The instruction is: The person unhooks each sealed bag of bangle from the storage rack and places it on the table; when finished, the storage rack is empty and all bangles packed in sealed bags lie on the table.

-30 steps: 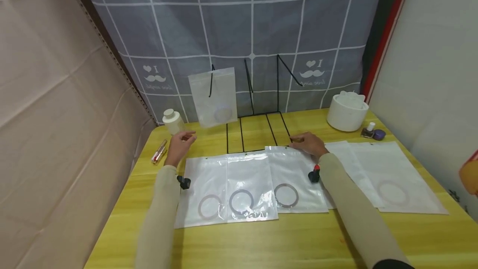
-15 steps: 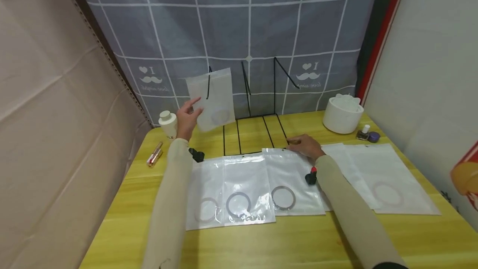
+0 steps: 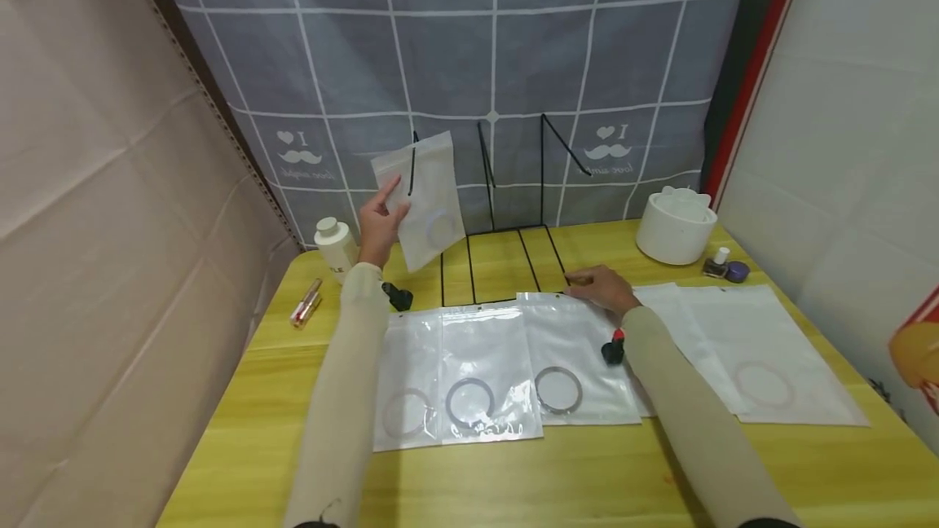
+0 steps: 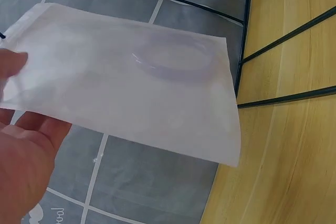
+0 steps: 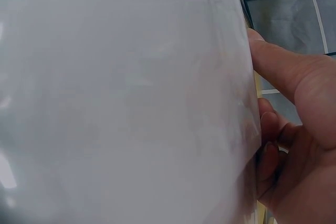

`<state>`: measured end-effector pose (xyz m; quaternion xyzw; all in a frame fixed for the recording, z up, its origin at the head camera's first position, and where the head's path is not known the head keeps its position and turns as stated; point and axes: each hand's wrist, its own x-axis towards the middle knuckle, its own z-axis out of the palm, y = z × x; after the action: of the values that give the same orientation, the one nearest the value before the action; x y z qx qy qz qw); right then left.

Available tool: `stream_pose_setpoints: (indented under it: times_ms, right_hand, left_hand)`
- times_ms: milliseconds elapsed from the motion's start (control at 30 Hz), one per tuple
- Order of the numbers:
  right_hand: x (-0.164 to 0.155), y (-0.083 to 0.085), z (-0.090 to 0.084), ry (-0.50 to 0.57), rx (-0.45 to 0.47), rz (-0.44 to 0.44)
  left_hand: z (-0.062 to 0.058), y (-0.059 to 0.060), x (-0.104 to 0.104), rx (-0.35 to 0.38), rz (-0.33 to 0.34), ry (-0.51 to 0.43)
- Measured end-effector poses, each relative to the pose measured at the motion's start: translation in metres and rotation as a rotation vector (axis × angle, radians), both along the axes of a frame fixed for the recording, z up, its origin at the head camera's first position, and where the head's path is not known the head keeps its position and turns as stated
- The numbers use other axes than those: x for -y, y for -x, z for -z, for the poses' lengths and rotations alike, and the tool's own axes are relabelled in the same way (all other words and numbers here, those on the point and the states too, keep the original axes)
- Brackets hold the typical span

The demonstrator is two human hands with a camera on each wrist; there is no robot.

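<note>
one ring pouch [image 3: 424,200] is on the wire rack [image 3: 506,210], pinched by the left hand [image 3: 381,222]; the right hand [image 3: 601,288] grips the next pouch [image 3: 575,353]'s top edge; others wait on the tabletop [image 3: 513,471].

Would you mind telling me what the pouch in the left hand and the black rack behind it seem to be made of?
The pouch looks like thin frosted plastic film: translucent, a ring shows faintly through it, and it bends in the left hand. The rack looks like thin metal wire with a black coating, judging by its slim rigid rods; the metal is a guess.
</note>
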<state>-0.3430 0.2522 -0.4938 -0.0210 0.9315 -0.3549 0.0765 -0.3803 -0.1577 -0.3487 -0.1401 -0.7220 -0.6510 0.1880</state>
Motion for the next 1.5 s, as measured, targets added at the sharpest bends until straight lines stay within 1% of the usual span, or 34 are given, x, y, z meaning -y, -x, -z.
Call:
stream_pose_setpoints:
  times_ms: [133, 300, 400, 500, 667, 767, 900, 1067, 1200, 1300, 1367, 1433, 1500]
  right_hand:
    - [0.000, -0.003, -0.001, 0.009, -0.006, -0.012]
    - [0.000, -0.004, -0.002, 0.015, -0.006, -0.008]
    - [0.000, -0.004, -0.002, 0.016, 0.000, -0.003]
    - [0.001, -0.004, -0.002, 0.013, 0.004, -0.001]
    - [0.003, -0.005, -0.003, 0.007, 0.006, 0.002]
    - [0.003, -0.005, -0.002, -0.002, 0.008, -0.013]
    - [0.001, -0.003, -0.001, -0.002, 0.020, -0.014]
    - [-0.002, -0.001, -0.001, -0.017, 0.014, -0.020]
    - [-0.003, -0.001, -0.003, -0.007, 0.012, -0.020]
    - [-0.002, -0.002, -0.003, -0.003, 0.016, -0.027]
    - [-0.002, -0.003, -0.004, -0.010, 0.012, -0.033]
    - [-0.001, -0.003, -0.003, -0.015, 0.007, -0.039]
    - [-0.001, -0.003, -0.002, -0.017, 0.004, -0.038]
  left_hand:
    - [0.004, 0.001, 0.003, -0.018, 0.001, -0.024]
    - [0.011, -0.002, 0.009, -0.042, -0.017, 0.000]
    - [0.019, -0.006, 0.014, -0.048, -0.026, 0.018]
    - [0.026, -0.016, 0.020, -0.056, -0.029, 0.028]
    - [0.032, -0.038, 0.030, -0.089, -0.014, 0.044]
    - [0.032, -0.052, 0.033, -0.125, -0.020, 0.064]
    - [0.026, -0.073, 0.036, -0.178, -0.006, 0.059]
    - [0.020, -0.097, 0.041, -0.185, 0.041, 0.023]
    - [0.011, -0.118, 0.049, -0.198, 0.075, -0.017]
    - [0.004, -0.137, 0.061, -0.188, 0.121, -0.068]
    - [0.003, -0.151, 0.073, -0.153, 0.176, -0.123]
    - [0.007, -0.165, 0.089, -0.105, 0.226, -0.183]
    - [0.015, -0.176, 0.110, -0.039, 0.292, -0.238]
